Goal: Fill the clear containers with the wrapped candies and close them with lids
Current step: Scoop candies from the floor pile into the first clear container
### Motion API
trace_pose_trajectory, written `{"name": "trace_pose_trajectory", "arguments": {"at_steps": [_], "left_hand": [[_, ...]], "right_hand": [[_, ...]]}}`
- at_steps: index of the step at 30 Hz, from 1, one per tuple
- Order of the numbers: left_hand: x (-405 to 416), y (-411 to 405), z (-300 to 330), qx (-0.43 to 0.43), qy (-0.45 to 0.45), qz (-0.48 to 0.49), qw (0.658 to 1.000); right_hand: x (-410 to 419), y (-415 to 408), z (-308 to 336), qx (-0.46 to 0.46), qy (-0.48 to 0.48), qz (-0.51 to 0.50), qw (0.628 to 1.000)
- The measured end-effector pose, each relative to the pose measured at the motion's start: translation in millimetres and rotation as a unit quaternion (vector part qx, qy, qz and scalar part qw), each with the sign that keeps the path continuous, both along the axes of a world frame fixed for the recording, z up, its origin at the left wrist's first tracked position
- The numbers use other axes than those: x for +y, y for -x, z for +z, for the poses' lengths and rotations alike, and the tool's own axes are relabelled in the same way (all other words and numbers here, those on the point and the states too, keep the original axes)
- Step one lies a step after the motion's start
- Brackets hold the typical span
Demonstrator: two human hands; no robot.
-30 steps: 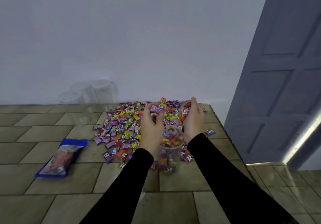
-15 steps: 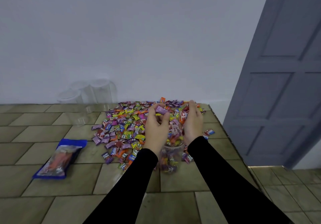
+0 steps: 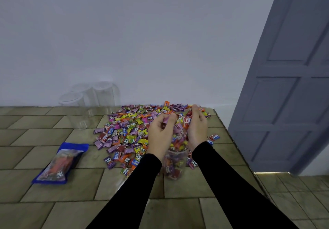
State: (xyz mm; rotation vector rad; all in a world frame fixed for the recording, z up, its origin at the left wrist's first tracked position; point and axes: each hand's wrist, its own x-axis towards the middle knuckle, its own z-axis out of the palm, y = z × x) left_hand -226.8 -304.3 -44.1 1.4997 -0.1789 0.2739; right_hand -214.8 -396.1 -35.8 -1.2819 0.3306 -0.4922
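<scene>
A heap of colourful wrapped candies [image 3: 128, 129] covers the tiled counter [image 3: 53, 157] near the wall. A clear container [image 3: 175, 164] stands at the heap's near edge, largely filled with candies. My left hand [image 3: 160, 136] and my right hand [image 3: 196, 129] are cupped facing each other just above its mouth, with a bunch of candies held between them. The left fingers curl round purple wrappers; the right fingers curl round red ones. The container's rim is partly hidden by both hands.
Three empty clear containers [image 3: 89, 102] stand by the wall at the back left. A blue packet [image 3: 61, 163] lies on the counter to the left. The counter's right edge [image 3: 236, 150] drops to a tiled floor, and a grey door [image 3: 288, 79] stands beyond it.
Both hands have drawn nearer over the container with the candies between them. The camera has tilted slightly. The container has not moved.
</scene>
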Motion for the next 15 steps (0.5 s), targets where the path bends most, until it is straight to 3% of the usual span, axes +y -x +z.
{"name": "trace_pose_trajectory", "arguments": {"at_steps": [7,15], "left_hand": [[6,2,-12,0.028,0.02,-0.002,0.999],[4,-5,-42,0.204,0.126,-0.143,0.96]], "right_hand": [[-1,-4,-5,0.008,-0.008,0.006,1.0],[-1,0,-3,-0.005,-0.003,0.016,1.0]]}}
